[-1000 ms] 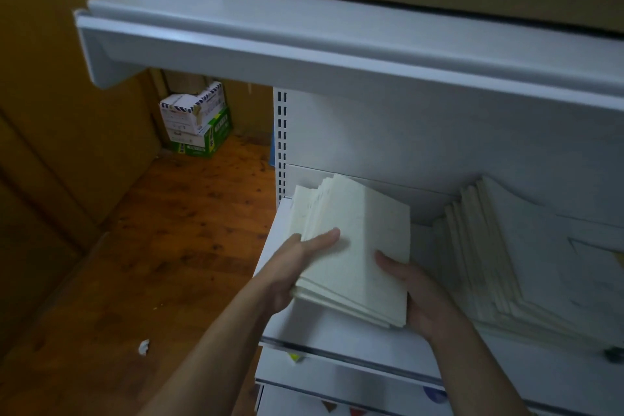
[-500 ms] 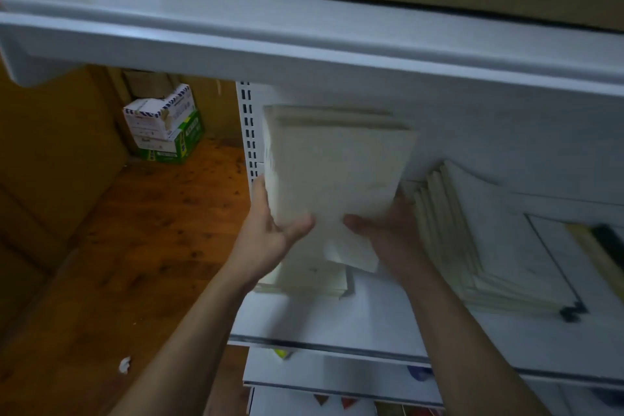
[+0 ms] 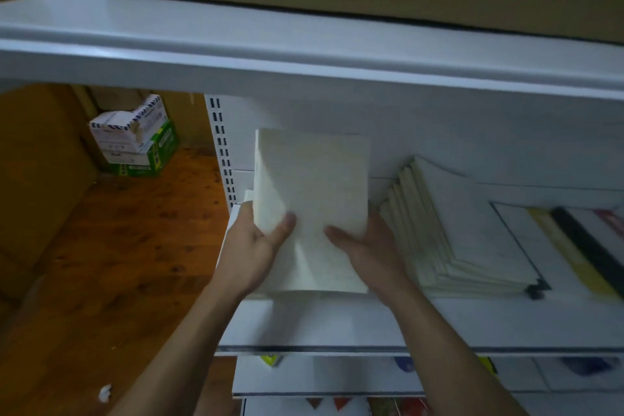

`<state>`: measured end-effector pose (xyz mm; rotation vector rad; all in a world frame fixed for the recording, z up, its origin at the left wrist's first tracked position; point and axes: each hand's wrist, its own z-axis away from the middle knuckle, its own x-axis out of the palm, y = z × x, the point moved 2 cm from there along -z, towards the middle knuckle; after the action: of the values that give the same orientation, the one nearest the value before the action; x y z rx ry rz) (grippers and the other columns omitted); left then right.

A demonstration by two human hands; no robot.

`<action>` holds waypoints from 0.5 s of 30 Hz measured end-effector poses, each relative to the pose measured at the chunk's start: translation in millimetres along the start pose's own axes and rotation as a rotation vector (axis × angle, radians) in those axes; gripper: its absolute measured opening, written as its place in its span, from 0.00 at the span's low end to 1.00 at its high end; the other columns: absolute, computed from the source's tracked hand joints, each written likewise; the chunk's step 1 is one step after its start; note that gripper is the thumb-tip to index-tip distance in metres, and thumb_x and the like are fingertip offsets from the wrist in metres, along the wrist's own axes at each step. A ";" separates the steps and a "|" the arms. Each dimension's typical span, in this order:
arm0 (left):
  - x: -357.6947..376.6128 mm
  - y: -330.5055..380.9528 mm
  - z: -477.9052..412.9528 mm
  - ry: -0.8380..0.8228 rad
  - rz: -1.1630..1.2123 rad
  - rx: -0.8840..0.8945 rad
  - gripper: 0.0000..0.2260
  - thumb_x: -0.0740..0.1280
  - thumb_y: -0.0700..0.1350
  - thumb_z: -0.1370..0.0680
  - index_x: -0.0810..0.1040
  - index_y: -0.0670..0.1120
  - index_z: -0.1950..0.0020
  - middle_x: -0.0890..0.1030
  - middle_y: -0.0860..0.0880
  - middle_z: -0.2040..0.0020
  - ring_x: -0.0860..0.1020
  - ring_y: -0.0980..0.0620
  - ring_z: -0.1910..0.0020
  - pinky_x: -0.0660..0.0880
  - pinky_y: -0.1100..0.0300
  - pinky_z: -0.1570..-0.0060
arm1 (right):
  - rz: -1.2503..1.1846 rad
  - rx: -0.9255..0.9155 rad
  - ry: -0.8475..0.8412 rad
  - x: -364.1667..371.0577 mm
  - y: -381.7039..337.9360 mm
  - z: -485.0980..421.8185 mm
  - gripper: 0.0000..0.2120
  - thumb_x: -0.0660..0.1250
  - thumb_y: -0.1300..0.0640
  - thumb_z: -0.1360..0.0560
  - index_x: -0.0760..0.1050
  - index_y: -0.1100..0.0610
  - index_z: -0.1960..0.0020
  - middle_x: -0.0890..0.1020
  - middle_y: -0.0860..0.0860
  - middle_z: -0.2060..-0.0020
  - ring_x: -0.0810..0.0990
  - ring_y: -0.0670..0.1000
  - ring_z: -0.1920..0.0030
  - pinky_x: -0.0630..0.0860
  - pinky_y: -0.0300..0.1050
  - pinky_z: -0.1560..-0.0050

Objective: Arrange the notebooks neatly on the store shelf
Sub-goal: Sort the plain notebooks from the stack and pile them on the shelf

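Both hands hold one stack of notebooks (image 3: 314,192) upright at the left end of the shelf (image 3: 337,324). The left hand (image 3: 251,246) grips the left edge of the stack, with the thumb pressed on the front cover. The right hand (image 3: 369,246) grips the lower right side in the same way; its fingers go behind the stack and are hidden. The lower edge of the stack is down at the shelf board, but I cannot tell if it stands on the board itself or on some notebooks that lie flat under it.

Just beside it on the right, a second pile (image 3: 466,240) of pale notebooks lies flat on the same shelf. Its edges are spread like a fan and are not in line. Further right lie some flat things with dark and yellow borders (image 3: 574,246), too blurred to name.

In my judgement the task is in its early or middle part. The stack in the hands looks squared, but it is not yet set down in its place. The second pile needs to be straightened, and this seems the bigger part of what is left.
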<state>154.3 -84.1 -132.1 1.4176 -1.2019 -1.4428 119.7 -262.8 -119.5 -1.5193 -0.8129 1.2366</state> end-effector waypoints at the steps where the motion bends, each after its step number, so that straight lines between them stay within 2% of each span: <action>1: 2.7 9.6 0.7 -0.058 0.049 -0.026 0.28 0.65 0.67 0.31 0.70 0.52 0.38 0.80 0.53 0.47 0.80 0.52 0.51 0.80 0.51 0.51 | -0.003 -0.019 -0.001 -10.9 -10.0 4.1 0.23 0.74 0.55 0.29 0.73 0.48 0.36 0.81 0.42 0.47 0.80 0.44 0.47 0.76 0.42 0.47; 3: 11.7 28.3 1.3 -0.177 0.189 -0.073 0.29 0.65 0.65 0.33 0.71 0.52 0.37 0.80 0.50 0.46 0.81 0.48 0.50 0.79 0.44 0.46 | -0.033 -0.036 0.011 -36.9 -30.9 11.6 0.19 0.74 0.57 0.29 0.75 0.45 0.41 0.82 0.39 0.50 0.81 0.39 0.51 0.77 0.37 0.52; 5: 26.4 44.6 -0.9 -0.257 0.245 -0.119 0.30 0.67 0.64 0.36 0.72 0.54 0.37 0.81 0.50 0.44 0.80 0.47 0.46 0.75 0.42 0.41 | -0.103 -0.019 0.022 -66.4 -45.2 15.8 0.17 0.73 0.59 0.29 0.77 0.44 0.45 0.83 0.38 0.54 0.82 0.36 0.56 0.77 0.31 0.58; 8: 59.9 70.9 -2.8 -0.323 0.239 -0.168 0.29 0.67 0.65 0.41 0.74 0.56 0.41 0.82 0.54 0.45 0.80 0.50 0.45 0.74 0.45 0.39 | -0.115 0.050 0.016 -111.6 -52.2 19.2 0.11 0.72 0.59 0.29 0.80 0.47 0.49 0.86 0.42 0.57 0.84 0.41 0.57 0.77 0.34 0.60; 12: 118.3 107.2 -2.7 -0.333 0.164 -0.177 0.33 0.67 0.66 0.43 0.76 0.50 0.44 0.83 0.48 0.48 0.82 0.46 0.49 0.76 0.40 0.44 | -0.098 0.208 0.101 -172.1 -33.8 8.3 0.05 0.73 0.56 0.30 0.81 0.52 0.54 0.86 0.44 0.63 0.84 0.50 0.58 0.77 0.43 0.52; 13: 132.6 113.8 -4.0 -0.322 0.148 -0.179 0.33 0.67 0.67 0.44 0.76 0.49 0.45 0.82 0.47 0.48 0.82 0.45 0.51 0.77 0.41 0.46 | -0.083 0.247 0.124 -186.0 -28.7 4.3 0.04 0.74 0.56 0.30 0.81 0.53 0.56 0.86 0.45 0.65 0.83 0.51 0.59 0.77 0.43 0.52; 15: 159.6 127.1 -6.6 -0.316 0.108 -0.181 0.36 0.65 0.68 0.45 0.76 0.48 0.44 0.81 0.46 0.47 0.82 0.44 0.52 0.79 0.44 0.50 | -0.078 0.310 0.136 -211.3 -21.0 -2.3 0.04 0.73 0.55 0.29 0.79 0.54 0.58 0.84 0.48 0.65 0.81 0.50 0.62 0.76 0.40 0.57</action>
<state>135.7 -271.0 -52.1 1.0130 -1.2802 -1.6957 68.9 -450.5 -34.1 -1.2922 -0.5564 1.1300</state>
